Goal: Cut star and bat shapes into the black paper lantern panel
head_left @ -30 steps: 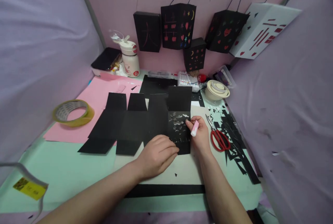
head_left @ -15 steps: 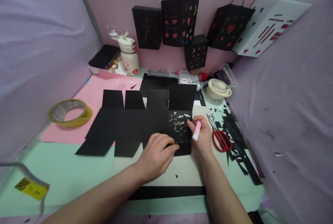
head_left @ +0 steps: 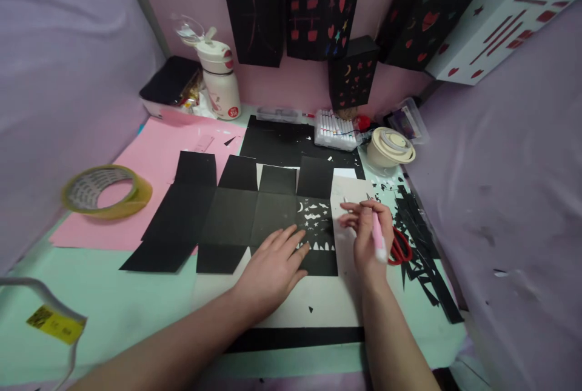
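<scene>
- Lifted clear of the card's right edge, the right hand (head_left: 370, 239) closes around a pink-and-white pen-shaped tool (head_left: 379, 234); half a second earlier it rests at the cutouts.
- Flattened since then, the left hand (head_left: 275, 264) presses its loosely spread fingers on the black card (head_left: 230, 215), gripping nothing.
- Flaps fringe the card's upper and lower edges as it lies mid-worktop (head_left: 145, 312), its left part overlapping pink paper (head_left: 150, 154).
- Bare pale board (head_left: 330, 297) leaves room below and right of the card, down to a black strip (head_left: 304, 336).
- Matte card shows moon, star and cloud cutouts; a glossy yellowish tape roll (head_left: 142, 198) lies at left, slivers of black scrap (head_left: 411, 215) at right.
- Partly hidden behind the right hand are red-handled scissors (head_left: 408, 245); the tool's tip is hard to make out, and hanging boxes (head_left: 254, 18) are partly cut off above.
</scene>
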The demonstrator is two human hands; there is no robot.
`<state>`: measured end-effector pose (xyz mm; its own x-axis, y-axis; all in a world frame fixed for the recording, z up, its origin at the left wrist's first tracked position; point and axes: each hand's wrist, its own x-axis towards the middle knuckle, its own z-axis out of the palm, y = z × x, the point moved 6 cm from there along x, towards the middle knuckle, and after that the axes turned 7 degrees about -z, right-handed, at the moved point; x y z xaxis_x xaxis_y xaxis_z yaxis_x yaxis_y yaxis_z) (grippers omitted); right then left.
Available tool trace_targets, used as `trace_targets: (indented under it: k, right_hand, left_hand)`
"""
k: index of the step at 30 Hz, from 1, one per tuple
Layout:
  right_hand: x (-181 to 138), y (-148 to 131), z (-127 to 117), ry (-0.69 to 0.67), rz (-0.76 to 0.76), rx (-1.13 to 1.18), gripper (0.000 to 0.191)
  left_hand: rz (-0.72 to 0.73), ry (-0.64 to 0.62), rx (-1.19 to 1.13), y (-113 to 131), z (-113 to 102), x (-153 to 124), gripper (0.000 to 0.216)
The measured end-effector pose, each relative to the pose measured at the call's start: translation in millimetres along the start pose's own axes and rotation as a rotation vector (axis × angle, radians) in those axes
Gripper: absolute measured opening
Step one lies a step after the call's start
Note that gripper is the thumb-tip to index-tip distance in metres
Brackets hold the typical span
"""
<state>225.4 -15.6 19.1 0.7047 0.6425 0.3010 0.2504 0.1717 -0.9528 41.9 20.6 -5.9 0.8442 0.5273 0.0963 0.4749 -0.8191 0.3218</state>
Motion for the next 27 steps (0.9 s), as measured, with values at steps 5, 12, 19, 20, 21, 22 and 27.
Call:
trace_targets:
  k: [5,12,19,20,21,22,27]
  right_hand:
    - [-5,11,7,-0.284,0.262,0.083,0.036]
    - [-2,19,22,-0.487,0.320,-0.120,0.022]
    - [-6,24,27,-0.444,0.204,-0.216,0.011]
    - [-7,23,27,-0.449,0.173,-0.243,0.013]
    - [-7,21,27,-0.458,0.145,-0.272,0.014]
    - [-9,20,28,-0.469,0.122,-0.296,0.015]
    - [-17,19,27,-0.490,0.000,-0.408,0.010]
  left_hand:
    - [-0.002,0.008,0.004,1,0,0,0.038]
    - [-0.021,-0.028,-0.020,2,-3,-1,0.040]
    - [-0.034,-0.071,-0.017,0,-3,-2,0.037]
    - [-0.033,-0.076,-0.017,0,-3,-3,0.037]
    - [-0.033,-0.077,-0.017,0,-3,-3,0.037]
    - [-0.031,-0.077,-0.020,1,-3,-3,0.037]
    - [-0.043,-0.087,-0.037,0,-4,-4,0.037]
